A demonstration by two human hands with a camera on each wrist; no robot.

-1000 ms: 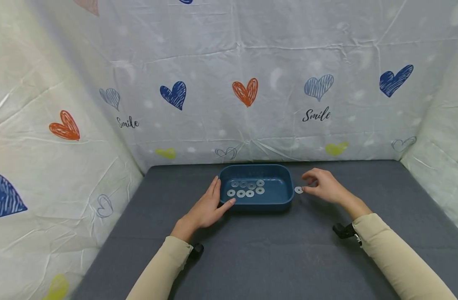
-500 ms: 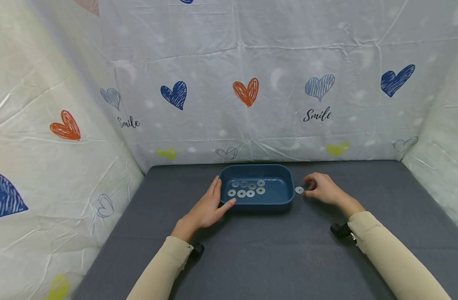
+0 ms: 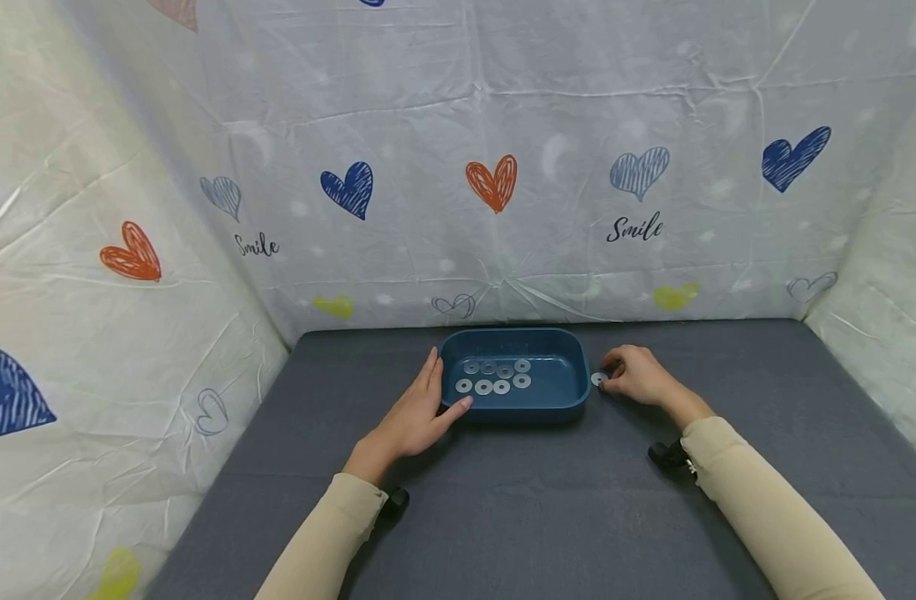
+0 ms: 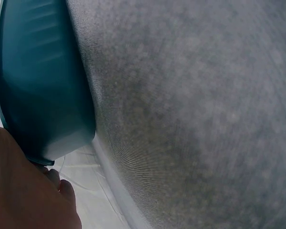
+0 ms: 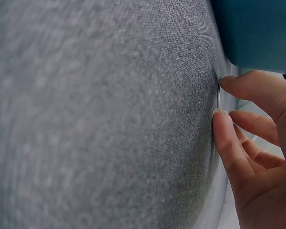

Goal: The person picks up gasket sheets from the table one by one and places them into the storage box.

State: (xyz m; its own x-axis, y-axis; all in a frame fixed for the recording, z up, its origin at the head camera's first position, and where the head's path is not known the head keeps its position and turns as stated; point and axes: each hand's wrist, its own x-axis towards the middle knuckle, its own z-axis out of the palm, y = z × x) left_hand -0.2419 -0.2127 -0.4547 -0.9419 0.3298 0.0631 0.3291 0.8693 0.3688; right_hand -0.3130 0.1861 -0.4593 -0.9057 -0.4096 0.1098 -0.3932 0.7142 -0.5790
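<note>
The right hand [image 3: 638, 377] has thumb and fingertips curled down on a flat silver metal washer [image 3: 597, 379] lying on the grey fabric-covered counter [image 3: 548, 500], just off the 3 o'clock end of the blue oval plastic tray [image 3: 551, 398]. The thin washer could slip from the pinch and skid on the cloth. The left hand [image 3: 416, 415], fingers straight, presses the tray's 9 o'clock wall; if it eases, the tray with its eight washers [image 3: 492, 377] may shift.

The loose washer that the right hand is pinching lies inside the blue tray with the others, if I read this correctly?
Not quite. The loose washer lies on the grey table, just outside the blue tray's right end, as the head view shows. The right hand does have its fingertips on it.
</note>
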